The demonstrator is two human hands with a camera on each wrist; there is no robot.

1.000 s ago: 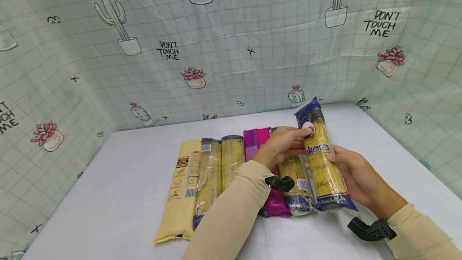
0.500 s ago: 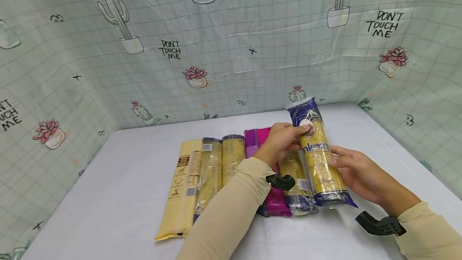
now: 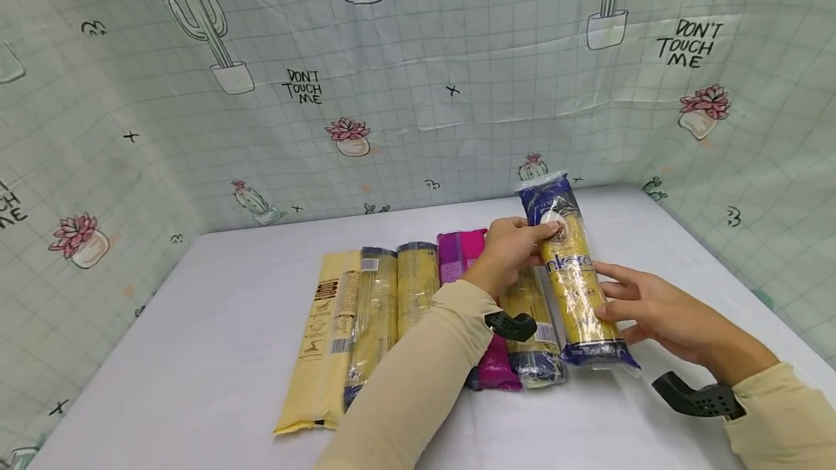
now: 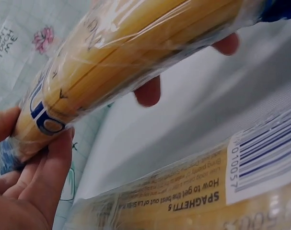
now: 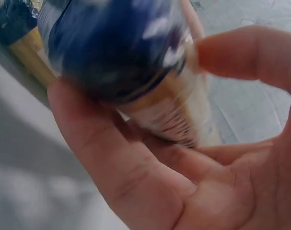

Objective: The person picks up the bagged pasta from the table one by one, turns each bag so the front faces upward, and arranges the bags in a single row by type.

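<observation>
A clear spaghetti pack with blue ends point(image 3: 578, 296) is held tilted above the right side of the white table. My left hand point(image 3: 509, 249) grips its upper part, thumb on the front label. At its lower right side my right hand point(image 3: 673, 318) holds it, with the thumb in front and fingers behind. The right wrist view shows those fingers point(image 5: 111, 158) curled under the pack's blue end point(image 5: 121, 48). Just left of it, another spaghetti pack point(image 3: 532, 310) lies on the table, its barcode showing. The left wrist view shows that lying pack point(image 4: 193, 201) below the raised one.
To the left lie a magenta pack point(image 3: 499, 368), two more clear spaghetti packs point(image 3: 416, 278) point(image 3: 375, 310) and a cream-coloured pack point(image 3: 313, 376), side by side on the white table point(image 3: 196, 354). My left forearm passes over part of the row. A cactus-print cloth point(image 3: 405, 107) hangs behind.
The held spaghetti pack has shifted slightly left, its top tipping left. My right hand has moved outward to the right, its fingers spreading more along the pack's side. The lying packs stay put.
</observation>
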